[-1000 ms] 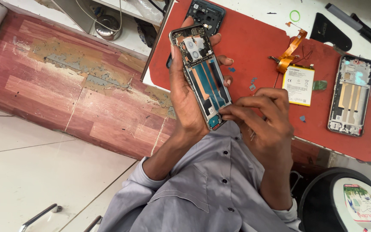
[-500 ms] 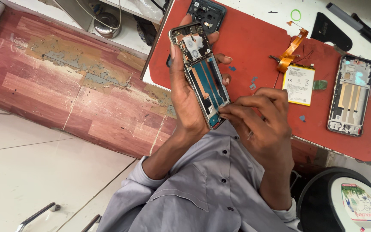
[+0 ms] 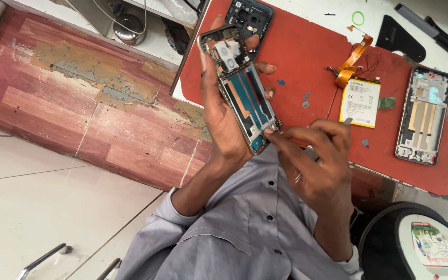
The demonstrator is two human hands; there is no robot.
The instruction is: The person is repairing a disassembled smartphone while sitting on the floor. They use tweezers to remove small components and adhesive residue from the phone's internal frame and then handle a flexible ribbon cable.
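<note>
My left hand (image 3: 224,119) holds an open phone frame (image 3: 242,91) in the middle of the frame. My right hand (image 3: 312,161) touches its bottom end. On the mat (image 3: 307,46), a battery (image 3: 360,102) lies right of them, another phone frame (image 3: 424,115) farther right.

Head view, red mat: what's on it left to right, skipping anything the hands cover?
Opened phone frame held in the left hand → small blue bits → orange flex cable → white battery → second opened phone frame lying on the red mat.
</note>
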